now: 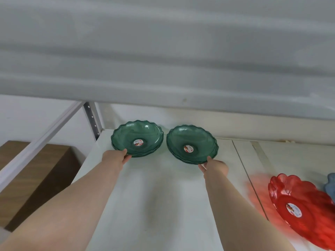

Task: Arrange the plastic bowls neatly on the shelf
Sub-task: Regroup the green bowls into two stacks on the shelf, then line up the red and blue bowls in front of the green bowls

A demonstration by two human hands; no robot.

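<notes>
Two small stacks of green scalloped plastic bowls stand side by side at the back of the white shelf [155, 196], each with a sticker in its middle. My left hand [116, 157] grips the near rim of the left green stack [137, 137]. My right hand [215, 167] pinches the near rim of the right green stack [192, 144]. A red scalloped bowl [301, 207] with a sticker lies at the shelf's front right, apart from both hands.
The underside of the upper shelf [163, 51] hangs low over the bowls. A perforated metal upright [91, 120] marks the shelf's left end, with a brown cardboard box [36, 178] below it. A blue object [330, 185] peeks in at the right edge.
</notes>
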